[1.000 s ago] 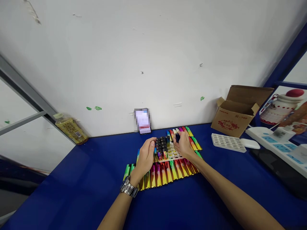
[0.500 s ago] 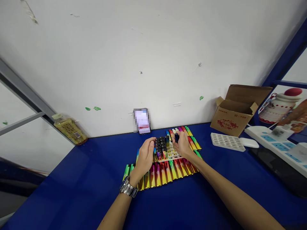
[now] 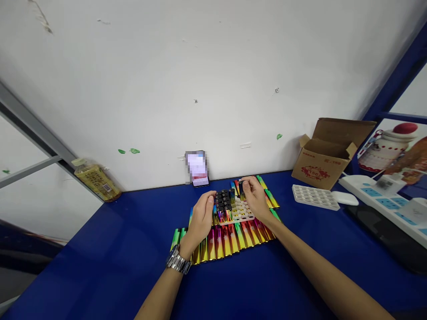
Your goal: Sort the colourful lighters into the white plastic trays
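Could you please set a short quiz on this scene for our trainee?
1. On which wrist is the watch worn?
2. The right hand holds: A) the phone; B) a tube; C) the mouse.
3. True or false: every hole of the tray nearest the right hand is filled.

Key:
1. The left.
2. B.
3. False; several holes in that tray show unfilled.
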The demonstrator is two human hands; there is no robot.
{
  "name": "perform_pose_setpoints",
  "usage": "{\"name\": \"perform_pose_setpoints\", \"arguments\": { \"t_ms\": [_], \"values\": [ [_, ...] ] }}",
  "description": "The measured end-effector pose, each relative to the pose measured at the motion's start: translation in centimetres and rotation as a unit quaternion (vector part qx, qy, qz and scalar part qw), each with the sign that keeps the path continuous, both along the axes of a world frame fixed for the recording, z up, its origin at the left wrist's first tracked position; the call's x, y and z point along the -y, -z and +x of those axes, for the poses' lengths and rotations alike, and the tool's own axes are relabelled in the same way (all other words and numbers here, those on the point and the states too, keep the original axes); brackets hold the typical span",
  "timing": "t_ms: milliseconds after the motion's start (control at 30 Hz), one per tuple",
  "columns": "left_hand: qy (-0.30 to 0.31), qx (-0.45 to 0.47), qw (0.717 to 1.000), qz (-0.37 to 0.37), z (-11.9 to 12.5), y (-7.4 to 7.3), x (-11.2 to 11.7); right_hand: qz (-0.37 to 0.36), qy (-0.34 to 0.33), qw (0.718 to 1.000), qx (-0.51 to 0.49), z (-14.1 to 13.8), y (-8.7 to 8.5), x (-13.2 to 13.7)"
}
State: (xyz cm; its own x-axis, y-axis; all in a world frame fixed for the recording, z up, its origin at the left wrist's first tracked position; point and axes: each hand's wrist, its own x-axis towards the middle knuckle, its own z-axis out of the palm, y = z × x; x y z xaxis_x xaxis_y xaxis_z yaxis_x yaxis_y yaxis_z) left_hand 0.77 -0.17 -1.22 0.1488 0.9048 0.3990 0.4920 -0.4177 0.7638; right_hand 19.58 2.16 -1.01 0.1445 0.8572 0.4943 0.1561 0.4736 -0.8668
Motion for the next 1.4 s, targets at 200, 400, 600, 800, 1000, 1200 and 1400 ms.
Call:
{"name": "perform_pose_setpoints", "arguments": {
  "t_ms": [200,400,600,800,1000,1200,1400],
  "values": [
    [0.000,-0.001,1.000,0.006,0.0,-0.1,0.0,0.021,-0.024,0.998,0.049,0.4,0.9,-0.2],
    [0.002,0.001,1.000,0.006,0.0,-0.1,0.0,0.108,0.003,0.977,0.184,1.1,1.5,-0.1],
    [0.004,0.001,1.000,0.001,0.0,-0.2,0.0,0.190,0.007,0.938,0.288,1.3,0.9,0.1],
    [0.005,0.003,1.000,0.004,0.0,0.0,0.0,0.098,0.042,0.946,0.307,1.1,-0.3,-0.1],
    [0.002,0.000,1.000,0.008,0.0,0.0,0.0,-0.091,0.105,0.857,0.496,1.0,0.4,-3.9],
    [0.002,-0.003,1.000,0.007,-0.1,0.0,0.0,-0.174,0.073,0.796,0.575,-0.6,-0.3,-5.9],
    [0.000,-0.001,1.000,0.011,0.0,0.1,-0.1,-0.199,0.060,0.808,0.552,-1.9,-1.0,-6.1]
  ]
}}
